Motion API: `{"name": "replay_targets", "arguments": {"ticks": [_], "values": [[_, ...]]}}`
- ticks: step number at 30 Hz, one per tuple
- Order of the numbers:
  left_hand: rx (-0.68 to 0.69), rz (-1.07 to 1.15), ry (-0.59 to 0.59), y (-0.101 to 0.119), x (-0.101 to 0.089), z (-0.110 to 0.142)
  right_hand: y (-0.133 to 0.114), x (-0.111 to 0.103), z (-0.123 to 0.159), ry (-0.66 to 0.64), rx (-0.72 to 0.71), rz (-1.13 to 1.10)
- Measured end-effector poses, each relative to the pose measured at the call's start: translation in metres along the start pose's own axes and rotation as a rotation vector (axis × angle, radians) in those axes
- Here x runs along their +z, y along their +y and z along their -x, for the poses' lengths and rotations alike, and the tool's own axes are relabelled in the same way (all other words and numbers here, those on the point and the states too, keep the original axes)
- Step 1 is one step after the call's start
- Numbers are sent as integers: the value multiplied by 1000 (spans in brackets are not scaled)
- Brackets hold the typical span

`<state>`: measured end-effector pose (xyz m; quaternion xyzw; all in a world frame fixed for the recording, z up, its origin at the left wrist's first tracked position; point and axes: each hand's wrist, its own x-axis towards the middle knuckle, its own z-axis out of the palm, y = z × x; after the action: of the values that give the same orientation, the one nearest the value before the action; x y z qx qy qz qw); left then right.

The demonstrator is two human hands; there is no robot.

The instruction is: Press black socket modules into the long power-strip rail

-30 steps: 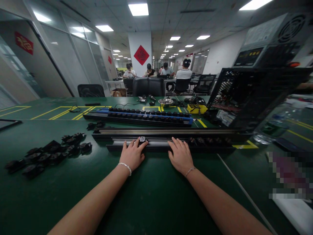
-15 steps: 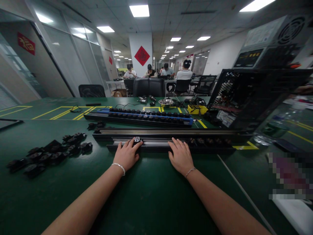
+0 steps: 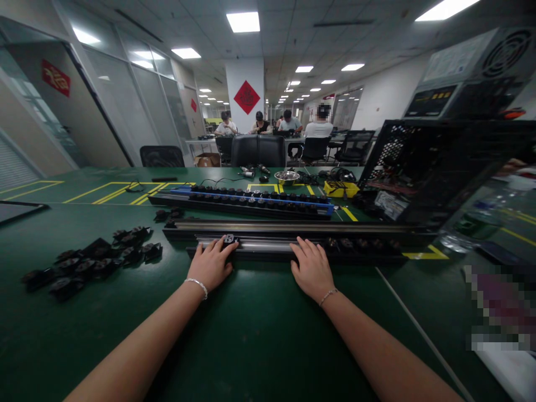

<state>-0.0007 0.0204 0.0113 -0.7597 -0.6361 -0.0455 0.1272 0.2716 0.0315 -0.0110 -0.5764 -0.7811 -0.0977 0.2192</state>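
Note:
A black socket module (image 3: 229,239) sits in the channel of a long black and silver metal rail (image 3: 262,246) in front of me. My left hand (image 3: 210,262) rests over the rail's left part, its fingers closed about that module. Further right, my right hand (image 3: 310,268) lies on the rail with fingers stretched out, holding nothing. Several dark modules (image 3: 362,245) sit in the rail's right part, beyond my right fingertips. Right behind runs a second, longer rail (image 3: 272,224).
Loose black modules (image 3: 86,267) lie in a pile at the left. Farther back are a blue-edged rail filled with modules (image 3: 247,200), a metal bowl (image 3: 287,177) and a yellow tray (image 3: 341,188). An opened computer case (image 3: 452,173) stands at the right, near a plastic bottle (image 3: 479,215). People sit at a far table.
My left hand has moved a little left along the rail, and the socket module has shifted left with it. My right hand stays about where it was. The view has turned slightly.

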Motion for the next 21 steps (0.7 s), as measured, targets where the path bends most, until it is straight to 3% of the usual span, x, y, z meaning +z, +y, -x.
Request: {"name": "replay_targets", "arguments": {"ticks": [21], "values": [[-42,-15,17,-26,6,6,1,2,0,9,-6,10]]}}
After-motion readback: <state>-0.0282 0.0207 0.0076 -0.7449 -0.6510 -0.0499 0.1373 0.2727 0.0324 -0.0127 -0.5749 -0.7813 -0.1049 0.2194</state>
